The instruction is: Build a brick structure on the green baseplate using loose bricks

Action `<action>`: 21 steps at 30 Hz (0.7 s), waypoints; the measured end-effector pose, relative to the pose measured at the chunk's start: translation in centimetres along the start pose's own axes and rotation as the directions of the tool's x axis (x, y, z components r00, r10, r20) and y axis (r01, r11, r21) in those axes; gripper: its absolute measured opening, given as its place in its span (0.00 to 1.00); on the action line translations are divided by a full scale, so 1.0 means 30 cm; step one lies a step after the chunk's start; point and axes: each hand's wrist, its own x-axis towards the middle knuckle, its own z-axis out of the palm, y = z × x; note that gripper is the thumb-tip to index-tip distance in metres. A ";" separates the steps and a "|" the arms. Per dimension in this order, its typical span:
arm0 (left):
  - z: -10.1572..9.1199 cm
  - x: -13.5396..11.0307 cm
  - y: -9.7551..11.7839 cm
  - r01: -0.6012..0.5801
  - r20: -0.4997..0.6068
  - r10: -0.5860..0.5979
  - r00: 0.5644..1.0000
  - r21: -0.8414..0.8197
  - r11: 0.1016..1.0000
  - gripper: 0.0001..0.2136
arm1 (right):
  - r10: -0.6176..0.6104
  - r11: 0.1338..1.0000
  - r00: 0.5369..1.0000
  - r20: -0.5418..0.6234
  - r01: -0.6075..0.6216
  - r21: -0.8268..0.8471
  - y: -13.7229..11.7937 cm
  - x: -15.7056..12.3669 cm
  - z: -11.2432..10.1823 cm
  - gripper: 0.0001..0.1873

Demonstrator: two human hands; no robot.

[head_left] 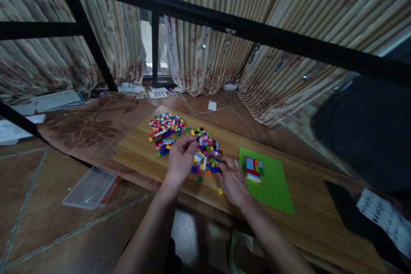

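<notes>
A heap of small coloured bricks [167,127] lies at the far left of a low wooden board [141,150], with a second looser heap [207,152] beside it. My left hand [180,158] hovers over the gap between the heaps, fingers curled. My right hand [231,180] rests on the board at the near edge of the looser heap, fingertips among the bricks. To its right lies a green baseplate [276,184] carrying a small block of red, blue and green bricks [253,170]. A single yellow brick [220,191] lies by my right wrist.
A black metal frame [224,21] crosses overhead before striped curtains [208,60]. A brown patterned mat [86,128] and a clear plastic lid [90,188] lie on the tiled floor to the left. Papers [385,218] and a dark bag [362,137] sit at right.
</notes>
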 end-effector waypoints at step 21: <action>0.433 -0.013 -0.177 -0.282 0.467 0.034 0.884 0.474 0.834 0.12 | 0.363 0.865 0.924 -0.118 -0.288 0.411 0.499 -0.014 -0.112 0.15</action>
